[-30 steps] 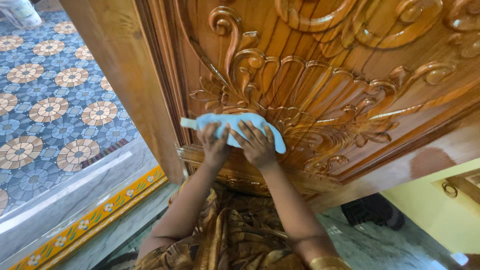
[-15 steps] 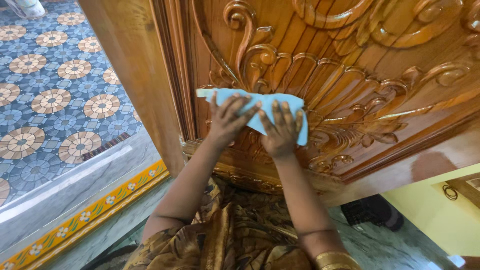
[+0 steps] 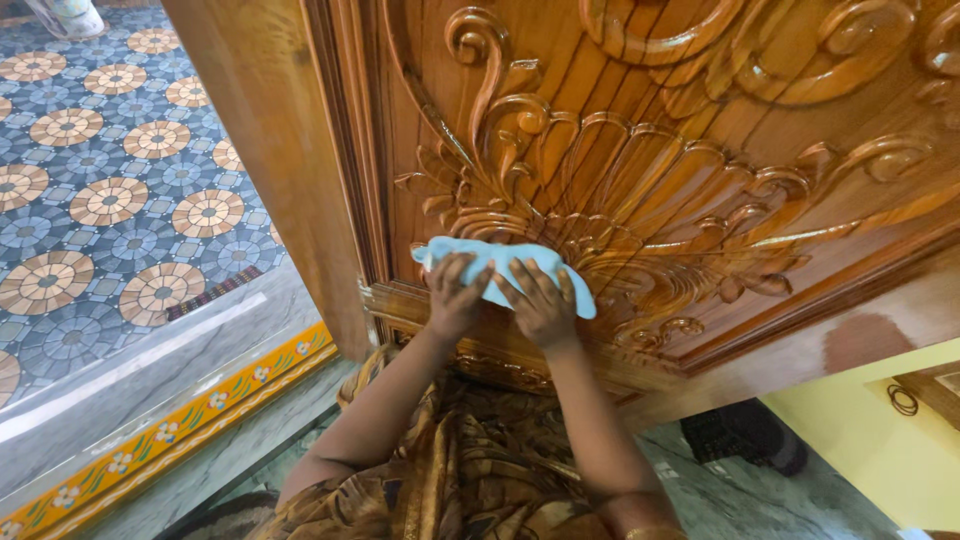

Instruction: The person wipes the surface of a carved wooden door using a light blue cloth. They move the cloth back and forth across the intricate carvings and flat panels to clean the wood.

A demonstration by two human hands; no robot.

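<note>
Light-blue cloth (image 3: 505,262); brown carved door (image 3: 650,150); medallion-patterned floor (image 3: 110,190).

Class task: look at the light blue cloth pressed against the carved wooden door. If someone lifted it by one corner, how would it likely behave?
The light blue cloth would probably hang limp: it bunches and folds under the left hand and right hand. It is likely light, as flat fingers alone hold it against the carved wooden door. It looks soft, so hardly fragile.

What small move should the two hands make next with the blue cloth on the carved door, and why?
Probably slide the blue cloth to the right along the carving. Both the left hand and right hand press it flat at the left base of the fan-shaped relief, and the scrolls beside it lie uncovered.
</note>
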